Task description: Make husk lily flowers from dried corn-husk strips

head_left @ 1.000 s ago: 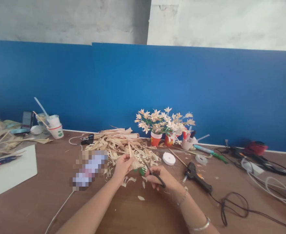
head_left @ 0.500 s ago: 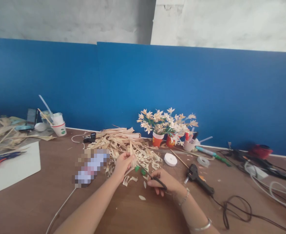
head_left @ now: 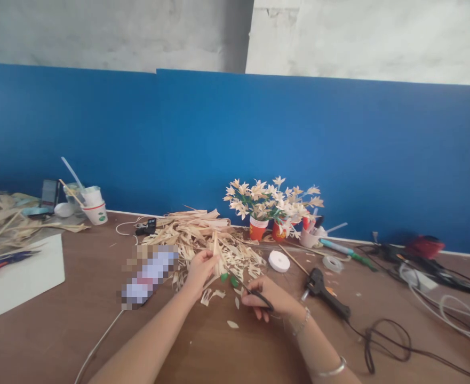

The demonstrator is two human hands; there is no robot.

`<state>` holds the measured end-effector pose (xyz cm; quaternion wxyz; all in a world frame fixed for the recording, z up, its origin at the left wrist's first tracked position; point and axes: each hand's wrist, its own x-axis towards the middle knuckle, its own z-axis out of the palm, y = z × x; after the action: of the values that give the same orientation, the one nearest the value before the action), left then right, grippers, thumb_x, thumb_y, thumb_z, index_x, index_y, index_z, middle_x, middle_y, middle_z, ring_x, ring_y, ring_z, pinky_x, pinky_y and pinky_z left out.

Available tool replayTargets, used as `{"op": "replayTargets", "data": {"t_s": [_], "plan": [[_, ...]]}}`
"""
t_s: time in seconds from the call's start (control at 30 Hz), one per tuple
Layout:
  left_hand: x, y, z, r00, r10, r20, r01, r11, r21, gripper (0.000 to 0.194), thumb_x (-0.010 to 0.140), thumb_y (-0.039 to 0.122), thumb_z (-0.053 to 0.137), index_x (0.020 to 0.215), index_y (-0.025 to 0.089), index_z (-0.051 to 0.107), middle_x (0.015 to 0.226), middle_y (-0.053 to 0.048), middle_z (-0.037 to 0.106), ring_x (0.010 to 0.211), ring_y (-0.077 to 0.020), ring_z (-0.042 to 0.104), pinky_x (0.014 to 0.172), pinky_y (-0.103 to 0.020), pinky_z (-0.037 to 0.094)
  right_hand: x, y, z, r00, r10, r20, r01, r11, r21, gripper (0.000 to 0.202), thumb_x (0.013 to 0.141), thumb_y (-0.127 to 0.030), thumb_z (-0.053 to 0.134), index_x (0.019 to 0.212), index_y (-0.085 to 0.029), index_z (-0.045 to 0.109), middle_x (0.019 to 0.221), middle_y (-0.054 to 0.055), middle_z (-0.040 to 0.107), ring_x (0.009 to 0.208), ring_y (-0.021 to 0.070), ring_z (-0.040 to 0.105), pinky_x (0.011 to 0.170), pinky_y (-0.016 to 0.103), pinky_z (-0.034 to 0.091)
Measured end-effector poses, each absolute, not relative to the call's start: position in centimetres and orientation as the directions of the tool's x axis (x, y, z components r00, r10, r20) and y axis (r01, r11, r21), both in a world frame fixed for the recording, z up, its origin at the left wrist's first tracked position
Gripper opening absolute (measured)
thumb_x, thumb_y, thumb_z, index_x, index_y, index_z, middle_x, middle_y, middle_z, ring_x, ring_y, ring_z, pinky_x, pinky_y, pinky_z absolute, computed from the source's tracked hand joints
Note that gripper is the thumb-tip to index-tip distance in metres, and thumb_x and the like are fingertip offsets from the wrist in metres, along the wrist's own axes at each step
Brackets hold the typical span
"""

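- The left hand (head_left: 200, 273) has its grip closed, pinching a pale strip of husk (head_left: 216, 246) between thumb and fingers, upright in front of the husk pile (head_left: 190, 226).
- The right hand (head_left: 272, 298) has its grip wrapped around the black handles of the scissors (head_left: 264, 300); the blades point toward the held strip, but whether they touch it I cannot tell.
- Two green bits (head_left: 233, 281) lie near the blades, between the hands.
- Small leaf-shaped pieces (head_left: 232, 324) are on the brown bench (head_left: 218, 360), just left of the right hand.
- A white roll (head_left: 278, 261) sits beyond the right hand, and a black glue gun (head_left: 326, 295) lies to its right, cord trailing.
- Behind these, pale flowers (head_left: 259, 196) stand in red cups (head_left: 258, 229) before a blue panel (head_left: 235, 128).
- Left of the left hand lies a blurred-out object (head_left: 150, 276) with a white cable (head_left: 99, 344).
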<state>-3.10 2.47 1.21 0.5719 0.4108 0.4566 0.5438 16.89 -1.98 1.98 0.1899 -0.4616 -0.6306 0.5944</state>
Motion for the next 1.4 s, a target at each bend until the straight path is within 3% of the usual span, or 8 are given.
{"op": "replayTargets", "data": {"t_s": [0.33,0.67,1.4], "plan": [[-3.0,2.2,1.3,0.067,0.994,-0.091,-0.253,0.105,0.962,0.027,0.059,0.033,0.07,0.062,0.016,0.048,0.04,0.012,0.036,0.03,0.0,0.023,0.034,-0.015,0.008,16.9,-1.9,1.8,-0.53,0.781,-0.33,0.338,-0.162,-0.927,0.034,0.068,-0.045,0.067,0.074,-0.012,0.065,0.041,-0.006,0.055,0.028,0.0038,0.043,0.029,0.012,0.031],[-3.7,2.6,0.3,0.255,0.955,-0.152,-0.213,0.209,0.954,0.024,0.06,0.03,0.069,0.063,0.017,0.048,0.043,0.011,0.037,0.03,-0.0003,0.025,0.034,-0.016,0.005,17.1,-1.9,1.9,-0.561,0.756,-0.336,0.354,-0.148,-0.924,0.032,0.068,-0.044,0.067,0.071,-0.012,0.063,0.04,-0.007,0.054,0.028,0.003,0.041,0.028,0.012,0.03],[-3.5,2.4,0.7,0.247,0.957,-0.155,-0.193,0.205,0.96,0.025,0.061,0.029,0.068,0.061,0.018,0.046,0.034,0.013,0.032,0.029,-0.0008,0.021,0.034,-0.016,0.006,17.4,-1.8,1.8,-0.526,0.789,-0.317,0.46,-0.05,-0.887,0.028,0.071,-0.042,0.064,0.072,-0.014,0.064,0.04,-0.007,0.048,0.03,0.0035,0.04,0.028,0.012,0.027]]}}
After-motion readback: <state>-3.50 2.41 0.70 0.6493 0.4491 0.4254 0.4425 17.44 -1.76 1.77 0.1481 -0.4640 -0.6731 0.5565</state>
